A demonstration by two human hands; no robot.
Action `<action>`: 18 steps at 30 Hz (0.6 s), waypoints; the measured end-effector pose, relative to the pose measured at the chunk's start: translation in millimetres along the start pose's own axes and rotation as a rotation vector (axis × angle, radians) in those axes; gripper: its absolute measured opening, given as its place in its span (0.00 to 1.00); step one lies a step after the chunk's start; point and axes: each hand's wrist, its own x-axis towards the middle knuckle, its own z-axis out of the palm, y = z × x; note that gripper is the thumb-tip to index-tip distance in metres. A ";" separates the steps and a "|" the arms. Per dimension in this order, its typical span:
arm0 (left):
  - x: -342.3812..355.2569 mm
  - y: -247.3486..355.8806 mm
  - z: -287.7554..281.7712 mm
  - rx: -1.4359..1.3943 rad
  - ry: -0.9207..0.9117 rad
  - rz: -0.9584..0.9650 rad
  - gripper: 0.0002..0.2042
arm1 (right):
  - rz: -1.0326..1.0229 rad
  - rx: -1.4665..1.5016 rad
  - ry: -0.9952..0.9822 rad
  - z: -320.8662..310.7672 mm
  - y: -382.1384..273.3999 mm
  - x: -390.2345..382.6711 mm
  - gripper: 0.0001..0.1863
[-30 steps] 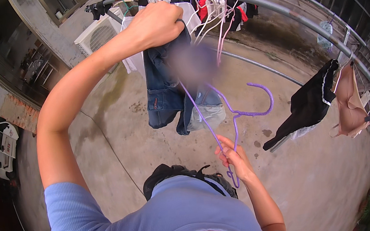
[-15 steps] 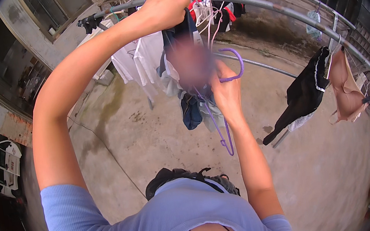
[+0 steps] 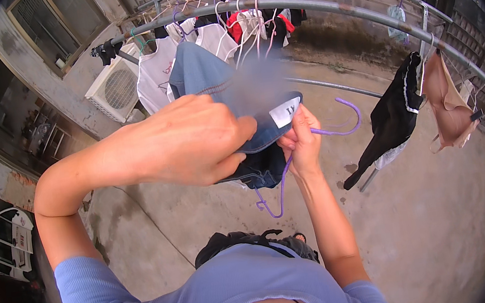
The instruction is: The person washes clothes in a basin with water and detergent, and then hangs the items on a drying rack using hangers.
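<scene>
A blue denim garment [image 3: 198, 68] is stretched between my two hands in front of the rail. My left hand [image 3: 185, 137] is closed on its near edge, fingers curled and knuckles up. At the garment's other side, next to a white label [image 3: 285, 113], my right hand [image 3: 302, 140] pinches the fabric together with a purple hanger [image 3: 347, 130]. The hanger's hook sticks out right of that hand, and one end of its frame shows below the fabric. A blurred patch covers part of the denim, so its full shape cannot be made out.
A metal rail [image 3: 353, 11] curves across, carrying several hangers and white shirts [image 3: 152, 71]. Right of my hands hang a black garment [image 3: 394, 119] and a beige bra [image 3: 449, 103]. An air conditioner unit [image 3: 118, 88] stands by the wall; a white vehicle [image 3: 12, 237] is far left.
My left hand has come down from beside the rail toward me, bringing the denim lower and closer. My right hand has dropped slightly; the hanger's hook has swung to the right.
</scene>
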 end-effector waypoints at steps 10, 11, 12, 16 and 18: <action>42.4 -38.2 -19.2 -0.478 -0.070 0.043 0.27 | -0.016 -0.262 -0.545 19.3 -45.6 8.3 0.26; 42.6 -45.3 -22.5 -0.527 -0.087 0.019 0.26 | -0.003 -0.282 -0.649 18.1 -50.9 10.4 0.33; 41.7 -57.9 -23.9 -0.655 -0.100 0.007 0.26 | 0.107 -0.115 -0.753 9.5 -54.2 10.3 0.46; 34.4 -88.1 -5.3 -0.898 0.170 -0.005 0.24 | 0.228 -0.524 -0.616 -50.7 -29.2 -1.3 0.35; 27.1 -83.1 -14.4 -0.927 0.196 -0.087 0.23 | -0.127 -1.203 -0.497 -41.4 -9.7 -28.7 0.29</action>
